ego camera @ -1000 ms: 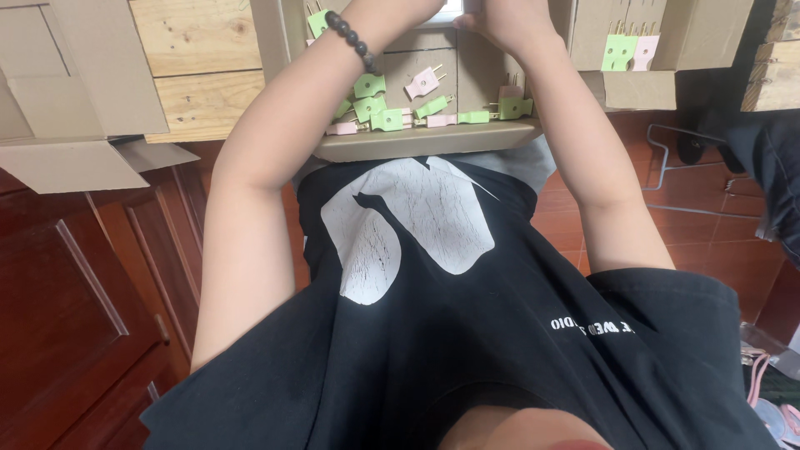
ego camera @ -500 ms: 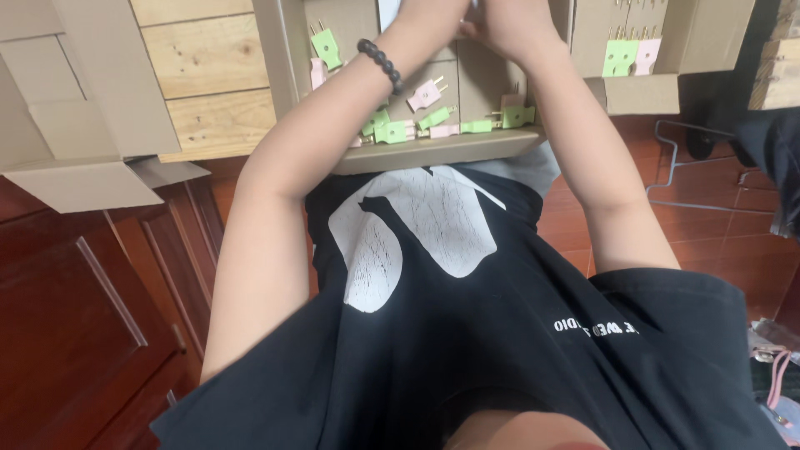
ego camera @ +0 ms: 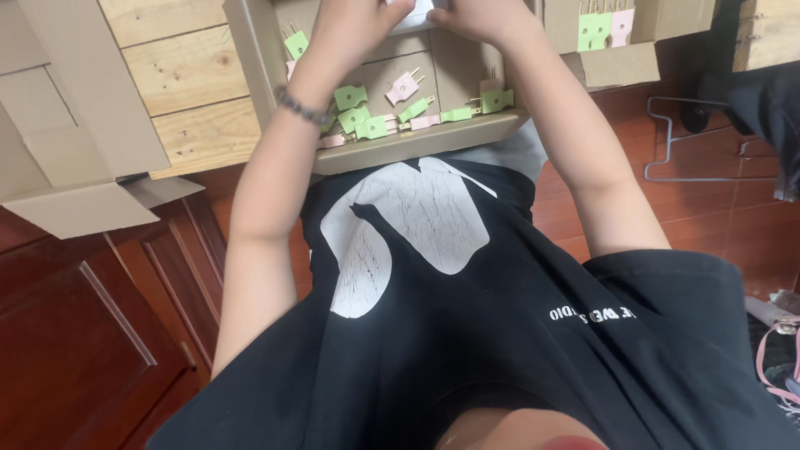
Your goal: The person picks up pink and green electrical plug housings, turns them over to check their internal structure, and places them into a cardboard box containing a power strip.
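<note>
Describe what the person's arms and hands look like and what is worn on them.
Both arms are bare from the short sleeves of a black T-shirt with a white print. The left wrist carries a dark beaded bracelet. The left hand and right hand are gloveless; no rings or watch show.

— Where are the hands?
— Up at the top. The left hand (ego camera: 360,23) and the right hand (ego camera: 482,17) meet over a cardboard box (ego camera: 417,142), touching something pale between them. It is cut off, so I can't tell what.
— What is in the box?
— Little green plugs (ego camera: 372,127) and pink plugs (ego camera: 405,86).
— Anything on the arm?
— A dark bead bracelet (ego camera: 302,108).
</note>
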